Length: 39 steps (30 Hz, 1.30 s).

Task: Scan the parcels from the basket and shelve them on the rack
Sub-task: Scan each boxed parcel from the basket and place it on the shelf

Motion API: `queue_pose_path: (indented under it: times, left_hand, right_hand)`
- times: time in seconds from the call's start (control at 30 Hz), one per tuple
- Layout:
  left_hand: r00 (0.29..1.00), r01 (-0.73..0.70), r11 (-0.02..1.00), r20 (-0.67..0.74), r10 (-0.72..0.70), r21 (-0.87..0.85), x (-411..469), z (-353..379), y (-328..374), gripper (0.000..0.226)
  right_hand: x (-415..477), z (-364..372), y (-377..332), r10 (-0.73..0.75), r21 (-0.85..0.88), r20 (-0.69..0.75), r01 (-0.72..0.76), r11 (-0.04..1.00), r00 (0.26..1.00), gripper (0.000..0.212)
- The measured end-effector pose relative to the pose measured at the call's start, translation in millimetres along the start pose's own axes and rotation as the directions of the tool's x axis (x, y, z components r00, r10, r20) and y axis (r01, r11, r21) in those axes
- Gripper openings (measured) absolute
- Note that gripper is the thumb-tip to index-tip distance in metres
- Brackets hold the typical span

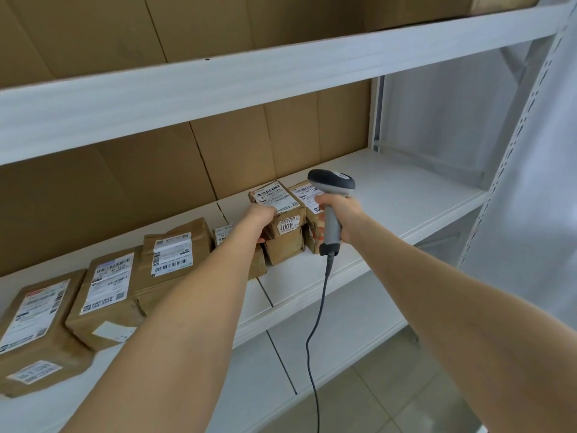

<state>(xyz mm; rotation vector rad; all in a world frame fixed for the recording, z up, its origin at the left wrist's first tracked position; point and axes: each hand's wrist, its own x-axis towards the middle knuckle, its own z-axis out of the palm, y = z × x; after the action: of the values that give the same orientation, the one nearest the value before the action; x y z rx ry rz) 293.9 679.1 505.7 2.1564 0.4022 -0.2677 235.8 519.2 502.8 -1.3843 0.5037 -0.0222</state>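
Brown paper wraps the small parcel point(282, 210) that the left hand point(260, 218) grips, its fingers curled round the parcel's left edge. The parcel sits on top of another small parcel point(284, 249) on the white rack shelf point(406, 198), and a sticker on its near face reads 4001. Just beside it at three o'clock stands a third parcel point(304, 195), partly hidden by the right hand point(343, 215). That hand is wrapped tight round the grey handle of the scanner point(331, 182), whose dark head rises at the hand's twelve o'clock. The scanner's cable point(315, 323) hangs down toward six o'clock. From the left hand toward eight o'clock, a row of larger parcels point(175, 254) lies along the shelf, with cardboard sheets point(125, 189) lining the back of the rack.
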Motion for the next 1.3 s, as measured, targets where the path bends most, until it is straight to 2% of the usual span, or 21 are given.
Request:
queue_pose_path:
  times: [0.13, 0.23, 0.33, 0.43, 0.53, 0.67, 0.9, 1.07, 1.3]
  left_hand:
    - [0.99, -0.058, 0.996, -0.128, 0.067, 0.072, 7, -3, 3, 0.053]
    - [0.959, -0.137, 0.975, -0.223, 0.175, 0.178, 4, -3, 12, 0.05]
    - [0.918, -0.252, 0.934, -0.242, 0.313, 0.253, -2, 5, 27, 0.044]
    - [0.882, -0.358, 0.898, -0.223, 0.415, 0.255, -12, 25, 40, 0.04]
    - [0.859, -0.439, 0.862, -0.164, 0.485, 0.254, -27, 56, 52, 0.041]
    - [0.837, -0.522, 0.819, -0.043, 0.546, 0.238, -58, 114, 67, 0.041]
    - [0.764, -0.646, 0.723, 0.194, 0.616, 0.245, -162, 243, 74, 0.038]
    - [0.672, -0.738, 0.627, 0.345, 0.655, 0.249, -261, 329, 64, 0.038]
    - [0.607, -0.771, 0.59, 0.561, 0.563, 0.242, -385, 437, 19, 0.04]
  right_hand:
    - [-1, 2, 2, -0.005, 0.01, 0.011, 0.005, 1.0, 1.0, 0.045]
    - [-4, -1, 4, -0.005, 0.019, -0.001, 0.005, 1.0, 1.0, 0.046]
    - [-10, -9, 5, -0.005, 0.05, -0.025, 0.006, 0.999, 1.0, 0.03]
    - [-19, -28, 9, -0.021, 0.123, -0.06, 0.029, 0.992, 0.998, 0.031]
    - [-32, -58, 14, -0.012, 0.19, -0.093, 0.03, 0.981, 0.996, 0.028]
    - [-56, -116, 25, 0.012, 0.281, -0.168, 0.036, 0.959, 0.986, 0.005]
    - [-124, -250, 65, 0.062, 0.441, -0.39, 0.128, 0.888, 0.919, 0.004]
    - [-184, -354, 111, 0.114, 0.488, -0.461, 0.144, 0.861, 0.88, 0.006]
    - [-263, -476, 181, 0.248, 0.609, -0.533, 0.164, 0.776, 0.809, 0.011]
